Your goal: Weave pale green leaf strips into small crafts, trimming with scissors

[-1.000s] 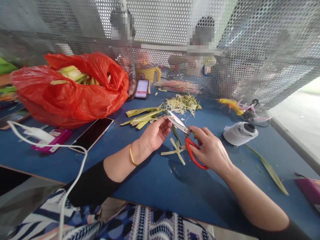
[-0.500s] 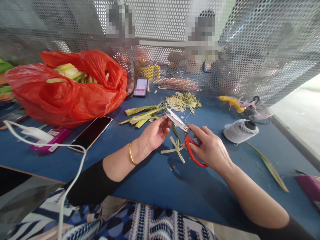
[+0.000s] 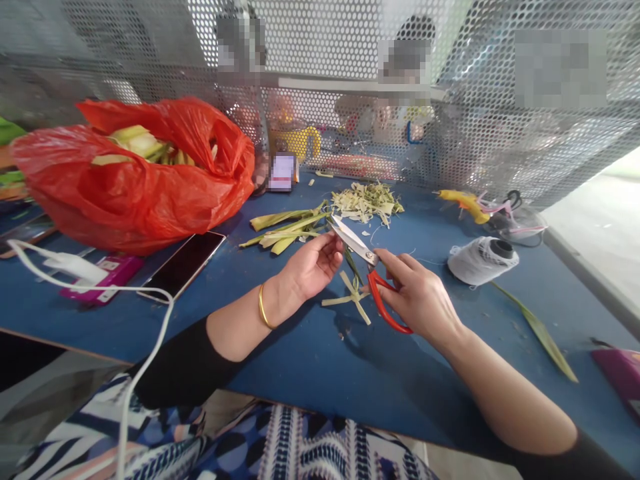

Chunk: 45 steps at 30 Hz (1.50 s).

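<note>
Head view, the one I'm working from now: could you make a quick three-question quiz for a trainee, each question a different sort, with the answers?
1. Which hand holds the red-handled scissors?
2. True or false: a gold bangle circles the right wrist.
3. Which thing sits to the right of the right hand? A) red bag; B) thread spool; C) white plug.

Key:
1. The right hand.
2. False; the gold bangle circles the left wrist.
3. B.

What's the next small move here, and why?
I'd probably ease the scissors back slightly from the left hand before any snip: the right hand holds them with the blades right beside the left fingertips, and anything pinched there is hard to make out.
</note>
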Available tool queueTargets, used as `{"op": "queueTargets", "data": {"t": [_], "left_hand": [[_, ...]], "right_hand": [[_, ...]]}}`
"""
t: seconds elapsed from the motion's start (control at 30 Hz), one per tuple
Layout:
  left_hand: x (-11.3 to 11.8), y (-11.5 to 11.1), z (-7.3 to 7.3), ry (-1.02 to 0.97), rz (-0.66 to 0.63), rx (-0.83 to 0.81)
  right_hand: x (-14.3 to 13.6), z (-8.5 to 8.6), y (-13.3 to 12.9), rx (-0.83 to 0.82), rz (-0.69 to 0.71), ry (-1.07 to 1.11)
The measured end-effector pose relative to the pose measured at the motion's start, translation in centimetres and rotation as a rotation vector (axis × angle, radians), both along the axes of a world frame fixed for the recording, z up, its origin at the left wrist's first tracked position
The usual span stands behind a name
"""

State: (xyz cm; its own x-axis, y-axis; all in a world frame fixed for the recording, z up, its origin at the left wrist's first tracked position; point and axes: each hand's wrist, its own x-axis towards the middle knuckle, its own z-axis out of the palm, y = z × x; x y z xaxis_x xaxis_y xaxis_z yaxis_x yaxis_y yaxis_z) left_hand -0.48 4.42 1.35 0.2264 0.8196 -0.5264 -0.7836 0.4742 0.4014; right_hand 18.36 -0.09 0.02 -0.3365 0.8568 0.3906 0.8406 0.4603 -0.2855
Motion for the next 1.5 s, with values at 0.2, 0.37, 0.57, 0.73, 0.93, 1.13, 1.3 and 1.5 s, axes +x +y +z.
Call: {"op": "queueTargets", "data": {"t": [0.2,0.37,0.57,0.73,0.93,1.13,1.3,1.5], "left_hand": [[-0.1,0.1,0.0,-0.009,0.005,0.009],[-0.1,0.0,0.2,0.006,-0.024,0.033],[-0.2,-0.1,-0.3,0.225,0.028,0.195],[-0.5,-0.2,-0.8,0.439,0.053,0.401],[-0.4,-0.5,-1.2,0.606,0.019,0.577],[0.1,-1.5,-1.1,0.809,-0.007,0.835],[0.6,-2.7,-1.3,0.909,-0.051,1.048],[0.6,-2.7,-1.6,0.947,-0.043,1.107]], "right_hand": [[0.1,0.0,0.0,-0.02,-0.017,0.021],[0.0,0.1,0.0,-0.046,-0.032,0.047],[0.9,0.7,1.3,-0.118,-0.352,-0.049],[2.3,0.6,2.5,-0.244,-0.477,-0.304],[2.9,0.0,2.4,-0.267,-0.227,-0.465],[1.4,1.6,1.3,-0.111,-0.165,0.355],[-2.1,2.2,-0.4,-0.441,-0.042,0.99],[-3.6,2.2,-1.0,-0.542,-0.154,1.234]]}}
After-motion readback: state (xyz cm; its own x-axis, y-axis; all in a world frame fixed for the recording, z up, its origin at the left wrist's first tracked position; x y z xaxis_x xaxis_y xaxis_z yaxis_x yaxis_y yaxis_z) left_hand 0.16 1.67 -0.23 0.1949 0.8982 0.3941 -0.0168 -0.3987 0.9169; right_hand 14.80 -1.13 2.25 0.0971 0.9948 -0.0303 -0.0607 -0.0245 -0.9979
